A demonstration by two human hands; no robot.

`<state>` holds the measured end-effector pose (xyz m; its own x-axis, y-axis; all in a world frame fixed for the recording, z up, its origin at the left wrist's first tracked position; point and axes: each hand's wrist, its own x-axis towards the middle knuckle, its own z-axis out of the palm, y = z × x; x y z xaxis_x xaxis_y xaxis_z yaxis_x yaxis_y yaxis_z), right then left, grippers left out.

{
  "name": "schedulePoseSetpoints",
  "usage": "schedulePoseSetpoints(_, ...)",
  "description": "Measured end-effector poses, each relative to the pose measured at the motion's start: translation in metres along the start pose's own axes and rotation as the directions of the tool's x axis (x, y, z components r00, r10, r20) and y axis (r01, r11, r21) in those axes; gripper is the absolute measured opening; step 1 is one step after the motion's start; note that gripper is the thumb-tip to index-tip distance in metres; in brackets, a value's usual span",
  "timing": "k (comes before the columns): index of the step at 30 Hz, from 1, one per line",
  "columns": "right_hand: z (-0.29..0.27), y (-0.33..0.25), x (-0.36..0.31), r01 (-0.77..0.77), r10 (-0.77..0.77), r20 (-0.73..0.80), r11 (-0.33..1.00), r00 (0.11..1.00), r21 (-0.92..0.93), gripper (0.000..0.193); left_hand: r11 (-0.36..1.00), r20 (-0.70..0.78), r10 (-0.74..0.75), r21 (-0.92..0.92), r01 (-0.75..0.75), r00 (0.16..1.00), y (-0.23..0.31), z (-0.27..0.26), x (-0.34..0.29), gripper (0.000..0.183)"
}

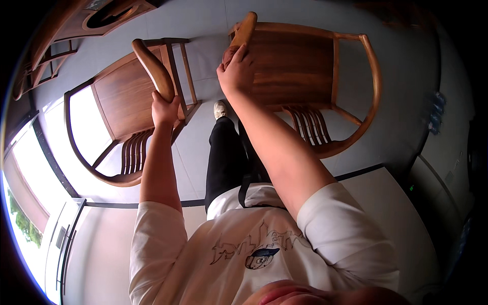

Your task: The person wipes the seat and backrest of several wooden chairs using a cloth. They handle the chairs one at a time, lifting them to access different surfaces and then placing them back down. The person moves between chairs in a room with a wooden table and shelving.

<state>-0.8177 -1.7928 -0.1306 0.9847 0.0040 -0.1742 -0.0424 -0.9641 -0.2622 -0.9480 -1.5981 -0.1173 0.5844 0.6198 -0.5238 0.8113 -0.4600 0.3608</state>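
Two brown wooden armchairs with slatted backs stand on either side of my legs. My left hand (165,108) is closed round the near end of the inner armrest (156,68) of the left chair (119,94). My right hand (237,75) reaches further out and is closed on the inner armrest (247,29) of the right chair (297,63). A reddish-brown patch shows by the right fingers, and I cannot make out whether it is wood or something held. Both chair seats are bare.
At the upper left is a dark wooden table (89,25) with a round opening. My shoe (219,110) rests on the grey floor (203,147) between the chairs. Bright glass lies at the left, a pale wall (112,239) behind me. Bluish, clear plastic-looking items (436,113) are at the right.
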Motion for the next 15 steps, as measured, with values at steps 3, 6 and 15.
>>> schedulePoseSetpoints(3,-0.010,0.012,-0.041,0.105,-0.103,0.056,0.994,0.993,-0.039,0.098,1.000,-0.019,0.030,0.003,-0.030,0.999,-0.007,0.002,0.003,0.061)
schedulePoseSetpoints(6,-0.005,0.043,-0.074,0.189,-0.188,0.090,0.982,0.978,-0.001,0.101,0.999,-0.016,0.034,0.016,-0.033,0.999,-0.003,0.004,0.004,0.063)
schedulePoseSetpoints(15,-0.090,0.183,-0.184,0.402,-0.394,0.197,0.915,0.898,-0.001,0.064,0.968,-0.195,0.249,0.022,-0.250,0.949,-0.019,0.016,0.006,0.069)
